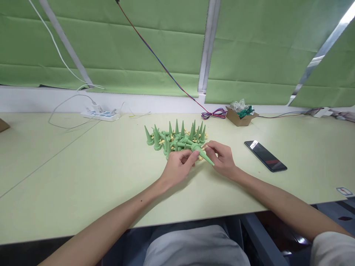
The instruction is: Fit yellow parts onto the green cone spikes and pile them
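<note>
Just in front of a pile of green watering spikes [157,139], my left hand [177,167] pinches one green watering spike [205,156] between thumb and fingers. Its pointed tip slants down to the right, toward my right palm. My right hand [222,157] is closed at the spike's side, with thumb and fingertips together around a small yellow part, apparently its valve, mostly hidden by the fingers. Many spikes in the pile stand upright on their round caps; others lie across each other. Small yellow valves [162,142] show among them.
A black phone [265,156] lies to the right. Behind are a small cardboard box [242,119] with plastic and green material, a coiled red-and-blue wire [213,113], and a white power strip [101,115] with cables. Green blinds [133,48] hang behind the table [97,184].
</note>
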Action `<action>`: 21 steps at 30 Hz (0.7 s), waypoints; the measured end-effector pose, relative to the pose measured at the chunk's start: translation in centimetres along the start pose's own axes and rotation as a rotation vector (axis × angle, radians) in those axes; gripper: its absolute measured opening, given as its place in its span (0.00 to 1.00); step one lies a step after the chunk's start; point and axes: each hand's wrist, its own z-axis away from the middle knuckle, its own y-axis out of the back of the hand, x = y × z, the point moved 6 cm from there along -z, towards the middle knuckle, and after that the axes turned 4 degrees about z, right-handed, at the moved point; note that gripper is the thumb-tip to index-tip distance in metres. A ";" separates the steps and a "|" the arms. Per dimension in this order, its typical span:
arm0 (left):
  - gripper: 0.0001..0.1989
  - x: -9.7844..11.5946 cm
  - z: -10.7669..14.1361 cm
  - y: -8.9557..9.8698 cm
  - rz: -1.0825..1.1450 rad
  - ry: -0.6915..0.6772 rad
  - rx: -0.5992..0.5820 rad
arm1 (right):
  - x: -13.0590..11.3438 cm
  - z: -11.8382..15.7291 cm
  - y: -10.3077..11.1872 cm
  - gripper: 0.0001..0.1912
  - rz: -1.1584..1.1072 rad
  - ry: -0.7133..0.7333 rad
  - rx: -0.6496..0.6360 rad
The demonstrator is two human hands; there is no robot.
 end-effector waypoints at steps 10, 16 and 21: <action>0.21 -0.1 0.0 -0.1 0.011 0.008 -0.046 | 0.3 0.0 0.0 0.10 -0.019 -0.009 -0.016; 0.17 0.3 0.0 0.2 -0.092 -0.126 0.026 | 0.4 0.0 -0.1 0.11 -0.014 -0.034 -0.043; 0.13 0.9 0.2 0.4 -0.192 -0.294 0.061 | 0.2 0.0 -0.1 0.12 -0.002 -0.020 -0.044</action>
